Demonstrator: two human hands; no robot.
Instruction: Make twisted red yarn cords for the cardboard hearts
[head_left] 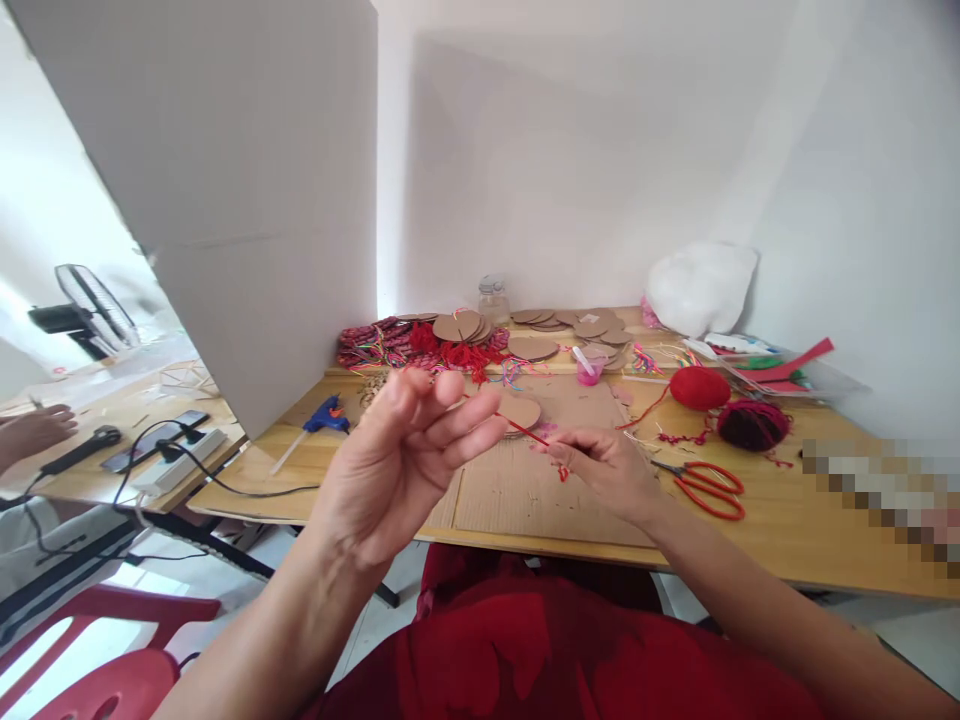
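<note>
A thin red strand point(531, 432) stretches tight between my two hands, above the cardboard sheet. My left hand point(409, 460) is raised with the palm toward me, thumb and index finger pinched at the strand's far end, the other fingers loosely spread; the exact grip is partly hidden. Lower and to the right, my right hand point(604, 465) pinches the strand between thumb and fingers, with a small red loop point(563, 473) hanging below. Under them lies the cardboard sheet point(517, 500) with a round cardboard disc point(521, 413) on it.
Red-handled scissors point(709, 488), a red yarn ball point(699, 388) and a dark red one point(752, 427) lie right. Cardboard discs point(532, 348), red tassels point(469, 355) and a pink cup point(589, 370) stand behind. Left are a blue glue gun point(327, 415), a power strip point(180, 462) and another person's hand point(37, 432).
</note>
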